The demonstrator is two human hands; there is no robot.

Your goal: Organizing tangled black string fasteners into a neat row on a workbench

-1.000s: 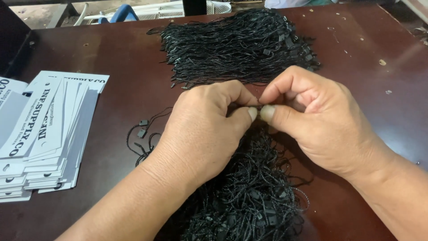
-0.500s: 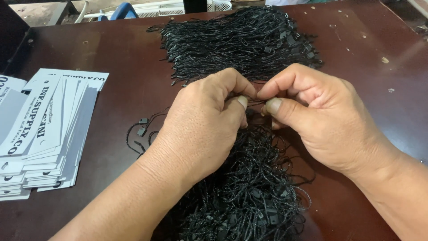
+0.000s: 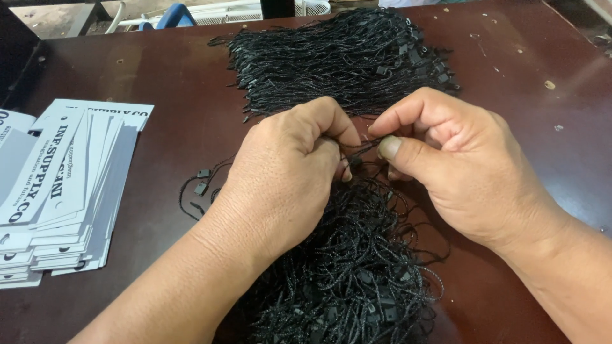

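At the far left of the dark brown tabletop [image 3: 159, 95] lies a fanned stack of white paper tags [image 3: 60, 191] with black lettering. Just right of it, a single loose black string loop [image 3: 201, 188] with small plastic fasteners rests flat. The left hand [image 3: 287, 178] is curled, its fingertips pinched on a thin black tag string [image 3: 362, 148] over the near heap. That near pile of black tag strings [image 3: 357, 274] spreads beneath both wrists. The right hand [image 3: 459, 165] meets the left, thumb and forefinger pressed together on the same string, so the two hands almost touch. Beyond them, farther back, a second pile of black strings [image 3: 344, 57] lies neatly combed.
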